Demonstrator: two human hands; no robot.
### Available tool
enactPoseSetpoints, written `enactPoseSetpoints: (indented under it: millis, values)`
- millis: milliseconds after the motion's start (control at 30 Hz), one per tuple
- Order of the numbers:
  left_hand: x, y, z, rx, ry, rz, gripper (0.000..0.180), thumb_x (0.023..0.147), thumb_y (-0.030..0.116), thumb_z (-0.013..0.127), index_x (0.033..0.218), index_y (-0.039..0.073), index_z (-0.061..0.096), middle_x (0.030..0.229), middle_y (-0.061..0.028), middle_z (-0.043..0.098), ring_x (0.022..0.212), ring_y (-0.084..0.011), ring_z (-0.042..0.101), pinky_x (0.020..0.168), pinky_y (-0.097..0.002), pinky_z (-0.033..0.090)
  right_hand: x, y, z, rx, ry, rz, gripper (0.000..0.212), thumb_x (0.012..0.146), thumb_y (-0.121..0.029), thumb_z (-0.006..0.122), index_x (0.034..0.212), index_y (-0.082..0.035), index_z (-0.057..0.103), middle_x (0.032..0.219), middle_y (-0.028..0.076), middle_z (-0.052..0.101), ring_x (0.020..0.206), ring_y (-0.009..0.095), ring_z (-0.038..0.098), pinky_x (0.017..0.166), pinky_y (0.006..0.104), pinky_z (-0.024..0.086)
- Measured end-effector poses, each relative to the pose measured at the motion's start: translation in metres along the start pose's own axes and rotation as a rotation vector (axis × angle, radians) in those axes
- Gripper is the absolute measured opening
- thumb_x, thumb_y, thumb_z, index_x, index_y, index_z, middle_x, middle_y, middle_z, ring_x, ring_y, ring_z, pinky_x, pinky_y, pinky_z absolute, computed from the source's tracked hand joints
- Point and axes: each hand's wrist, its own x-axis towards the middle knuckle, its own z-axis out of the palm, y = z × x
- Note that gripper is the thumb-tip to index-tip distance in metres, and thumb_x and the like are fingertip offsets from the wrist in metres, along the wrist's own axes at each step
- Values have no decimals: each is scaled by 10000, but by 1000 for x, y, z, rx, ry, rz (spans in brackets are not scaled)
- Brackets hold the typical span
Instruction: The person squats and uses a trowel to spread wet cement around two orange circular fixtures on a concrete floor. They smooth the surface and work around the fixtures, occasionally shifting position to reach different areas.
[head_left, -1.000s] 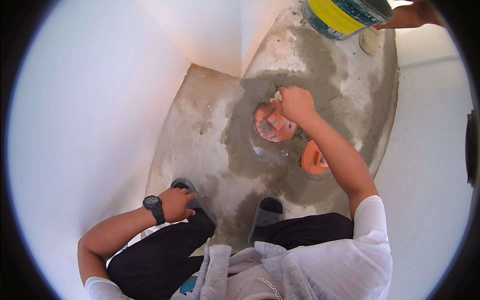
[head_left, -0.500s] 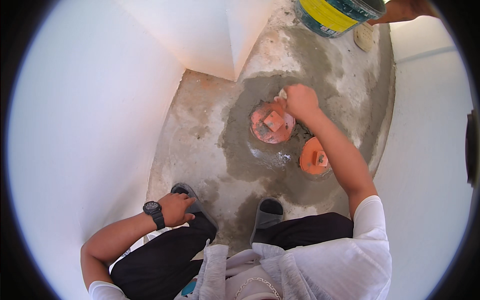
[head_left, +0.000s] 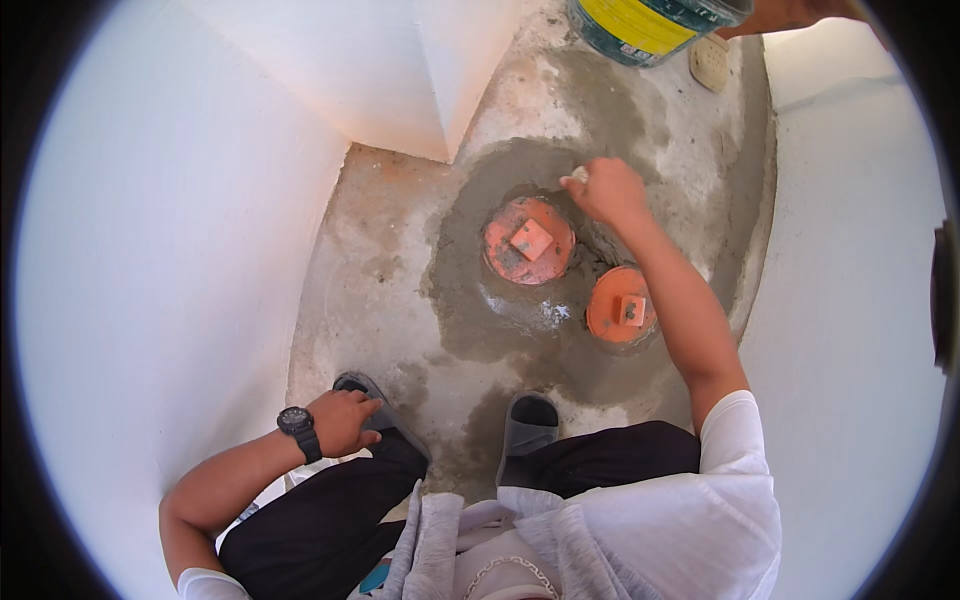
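My right hand (head_left: 612, 190) is closed around a small pale thing (head_left: 580, 174), mostly hidden by the fingers. It is over the wet grey mortar (head_left: 465, 215), just beyond and right of a round orange pipe cap (head_left: 510, 262) with a square raised knob. A second, smaller orange cap (head_left: 604, 312) with a similar knob lies nearer, left of my right forearm. Mortar surrounds both caps, and smears of it mark them. My left hand (head_left: 343, 422), below a black wristwatch, rests on my left leg with its fingers stretched out, holding nothing.
A dark green bucket (head_left: 600, 40) with a yellow band stands at the far end, with another person's arm (head_left: 790, 14) beside it. A pale flat piece (head_left: 709, 64) lies near the bucket. White walls (head_left: 200, 250) enclose both sides, and a wall corner (head_left: 445, 140) juts in.
My right hand has moved a little away from the larger cap, which now shows whole. The view has shifted slightly. My left hand stays on the leg.
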Motion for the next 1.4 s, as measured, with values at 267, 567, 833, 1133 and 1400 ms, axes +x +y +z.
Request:
enactPoseSetpoints:
  millis: [267, 567, 833, 1133, 1400]
  values:
    - [0, -3, 1, -13, -11, -34, 610, 871, 382, 728, 1340, 13, 602, 1241, -202, 659, 1111, -380, 644, 964, -467, 510, -16, 19, -47, -124, 41, -235, 380, 874, -407, 712, 853, -31, 665, 821, 177, 672, 818, 396, 655, 707, 506, 511]
    - [-5, 5, 6, -32, 14, -70, 579, 888, 387, 716, 1335, 36, 608, 1243, -169, 656, 1162, -350, 620, 1016, -456, 470, -24, -19, -45, -491, 62, -836, 276, 789, -276, 775, 952, -95, 647, 870, 65, 637, 838, 279, 654, 757, 404, 493]
    - [-20, 10, 16, -68, 30, -97, 581, 884, 377, 721, 1337, 31, 607, 1249, -171, 657, 1152, -352, 629, 1014, -452, 477, -12, -34, -18, -626, 118, -1075, 82, 792, -164, 669, 872, -145, 665, 860, 0, 635, 859, 188, 605, 798, 332, 440]
    - [-24, 8, 18, -78, 65, -81, 585, 884, 368, 721, 1345, 28, 602, 1262, -177, 651, 1161, -356, 625, 1018, -451, 476, 6, -43, -3, -640, 173, -1049, 61, 787, -129, 667, 825, -176, 674, 848, -17, 631, 888, 174, 599, 807, 335, 434]
    - [-24, 9, 13, -75, 41, -93, 587, 892, 367, 714, 1354, 26, 594, 1282, -186, 643, 1174, -359, 621, 1022, -454, 473, 26, -42, -23, -581, 133, -898, 96, 779, -206, 707, 857, -153, 725, 893, -1, 677, 918, 199, 635, 847, 369, 454]
